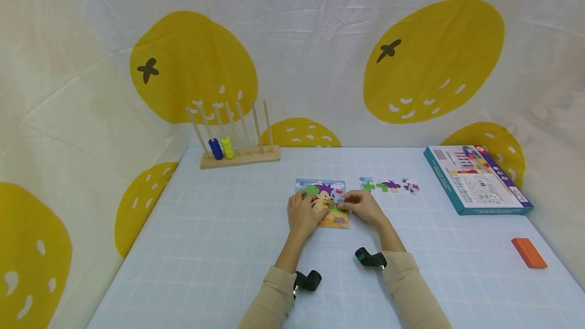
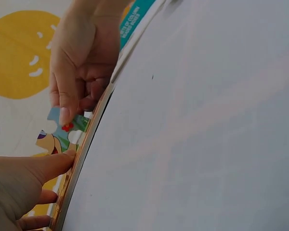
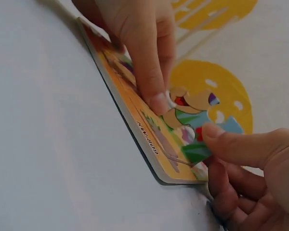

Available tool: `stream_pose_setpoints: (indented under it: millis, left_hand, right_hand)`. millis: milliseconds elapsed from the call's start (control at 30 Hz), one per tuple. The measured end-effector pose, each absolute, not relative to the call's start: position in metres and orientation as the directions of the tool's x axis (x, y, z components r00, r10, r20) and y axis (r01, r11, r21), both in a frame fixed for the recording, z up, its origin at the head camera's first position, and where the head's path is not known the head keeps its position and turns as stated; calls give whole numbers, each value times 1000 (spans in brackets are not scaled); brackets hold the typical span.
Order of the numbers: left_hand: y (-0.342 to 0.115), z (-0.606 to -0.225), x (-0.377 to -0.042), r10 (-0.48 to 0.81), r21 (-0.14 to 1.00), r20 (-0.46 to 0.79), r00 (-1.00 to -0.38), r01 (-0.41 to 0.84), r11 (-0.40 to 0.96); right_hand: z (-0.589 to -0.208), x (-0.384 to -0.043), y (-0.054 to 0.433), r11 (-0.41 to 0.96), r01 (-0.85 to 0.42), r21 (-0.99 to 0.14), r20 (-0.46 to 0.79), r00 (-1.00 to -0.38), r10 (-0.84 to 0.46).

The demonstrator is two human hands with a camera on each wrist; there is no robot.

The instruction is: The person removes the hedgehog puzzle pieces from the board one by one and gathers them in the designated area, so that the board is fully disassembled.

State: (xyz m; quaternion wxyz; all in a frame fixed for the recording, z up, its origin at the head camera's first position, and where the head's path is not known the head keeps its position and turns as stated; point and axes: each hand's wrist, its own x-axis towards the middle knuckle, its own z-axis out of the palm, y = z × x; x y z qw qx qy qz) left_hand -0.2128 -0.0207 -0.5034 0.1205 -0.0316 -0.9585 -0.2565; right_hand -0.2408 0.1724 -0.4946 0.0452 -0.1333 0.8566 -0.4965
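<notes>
A jigsaw puzzle board (image 1: 335, 221) with a purple-haired cartoon animal lies on the table before me. My right hand (image 1: 365, 206) is at its right edge, pinching a puzzle piece (image 3: 197, 149) between thumb and fingers. Green and blue with a red flower, the piece tilts up over the board in the right wrist view. My left hand (image 1: 303, 212) rests across the board's left part, fingers spread. In the left wrist view its thumb (image 2: 62, 162) lies right at the lower end of the raised pieces. Several loose puzzle pieces (image 1: 387, 185) lie in a row behind the right hand.
At the back left stands a wooden peg rack (image 1: 242, 159) with blue beads (image 1: 216, 149) and yellow beads (image 1: 227, 147). A flat box (image 1: 480, 182) lies at the back right, an orange block (image 1: 529, 253) nearer along the right side. Patterned cloth (image 1: 311, 65) hangs behind the table.
</notes>
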Motion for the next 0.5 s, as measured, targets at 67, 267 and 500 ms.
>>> stream_pose_setpoints:
  millis: [67,267,500]
  left_hand:
    - [-20,-504,-213,-2,489,248,-969,123,864]
    - [-20,-505,-213,-5,491,250,-968,122,862]
    - [-21,-504,-214,-6,505,249,-968,125,854]
  right_hand:
    - [-495,-241,170,509,-193,-839,72,-966,-249]
    - [-494,-242,163,564,-211,-799,86,-967,-240]
    - [-489,-241,165,493,-246,-834,83,-941,-328]
